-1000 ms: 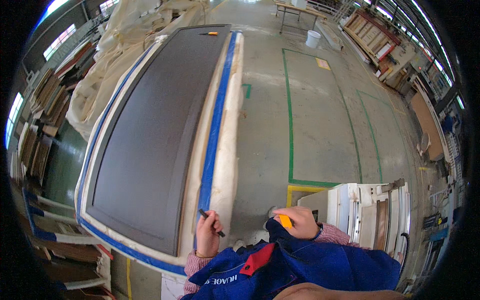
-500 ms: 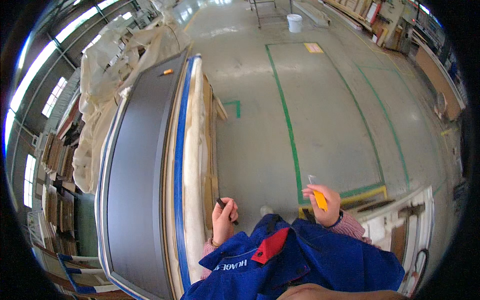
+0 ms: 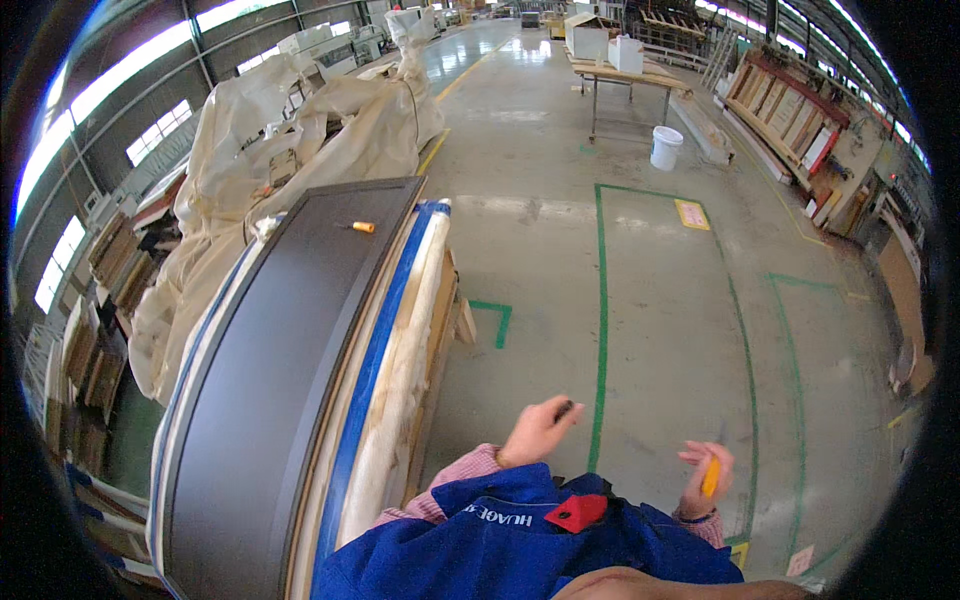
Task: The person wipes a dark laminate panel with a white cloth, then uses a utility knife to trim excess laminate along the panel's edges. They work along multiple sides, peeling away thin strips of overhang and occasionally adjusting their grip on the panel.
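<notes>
My left hand [image 3: 538, 432] is closed on a short black stick-like object [image 3: 564, 411], mostly hidden by the fingers. It is held over the floor, to the right of a padded stack. A tool with a yellow handle [image 3: 711, 478] is in my right hand [image 3: 697, 482]; a thin, blurred blade seems to point up from it. The hands are apart. To my left lies a long dark framed panel [image 3: 270, 370] on top of the stack. Near its far end rests a small tool with an orange handle [image 3: 363, 227].
Blue strip [image 3: 372, 330] and pale padding [image 3: 405, 340] line the stack's near side. Behind it are machines under plastic sheeting [image 3: 240, 150]. Green tape [image 3: 601, 330] marks the floor. Farther off stand a white bucket [image 3: 666, 148] and a table [image 3: 640, 76] with white boxes.
The view has tipped upward, showing more of the hall. My left hand has moved right, away from the stack, still gripping the black object. My right hand keeps the yellow-handled tool.
</notes>
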Motion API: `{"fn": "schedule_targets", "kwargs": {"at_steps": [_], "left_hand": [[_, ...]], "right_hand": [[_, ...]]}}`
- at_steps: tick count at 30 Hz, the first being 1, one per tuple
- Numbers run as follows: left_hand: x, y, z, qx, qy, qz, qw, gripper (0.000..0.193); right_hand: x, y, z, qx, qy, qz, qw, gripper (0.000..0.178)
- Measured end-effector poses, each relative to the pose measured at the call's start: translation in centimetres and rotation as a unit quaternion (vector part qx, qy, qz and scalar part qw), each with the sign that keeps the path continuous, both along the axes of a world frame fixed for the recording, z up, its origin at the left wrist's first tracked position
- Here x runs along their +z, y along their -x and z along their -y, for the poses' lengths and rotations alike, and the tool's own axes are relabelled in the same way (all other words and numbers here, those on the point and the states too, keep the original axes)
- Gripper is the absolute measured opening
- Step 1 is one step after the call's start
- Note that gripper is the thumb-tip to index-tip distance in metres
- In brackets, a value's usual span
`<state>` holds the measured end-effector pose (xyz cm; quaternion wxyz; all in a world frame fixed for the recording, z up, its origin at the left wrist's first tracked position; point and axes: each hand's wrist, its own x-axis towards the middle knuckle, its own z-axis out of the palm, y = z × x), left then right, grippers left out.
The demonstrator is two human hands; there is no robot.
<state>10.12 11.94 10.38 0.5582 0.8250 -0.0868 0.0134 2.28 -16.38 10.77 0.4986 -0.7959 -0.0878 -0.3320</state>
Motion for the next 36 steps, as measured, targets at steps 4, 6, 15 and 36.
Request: {"fn": "schedule_targets", "kwargs": {"at_steps": [4, 6, 15, 36], "left_hand": [[-0.1, -9.0, 0.3, -0.01, -0.041, 0.004, 0.999, 0.031], [-1.0, -12.9, -1.4, 0.011, -0.032, -0.101, 0.994, 0.028], [-1.4, -26.7, -8.6, 0.304, -0.126, 0.017, 0.944, 0.02], [-5.8, -63.3, -32.4, 0.479, -0.427, -0.088, 0.762, 0.049]], "right_hand": [[-2.8, -8.8, 3.9, -0.078, -0.015, -0.06, 0.995, 0.025], [-2.9, -14.5, 5.7, -0.1, 0.047, -0.049, 0.993, 0.027], [4.5, -49.4, -7.0, 0.213, 0.194, -0.027, 0.957, 0.029], [2.0, -92.2, -34.7, 0.382, 0.303, -0.059, 0.871, 0.026]]}}
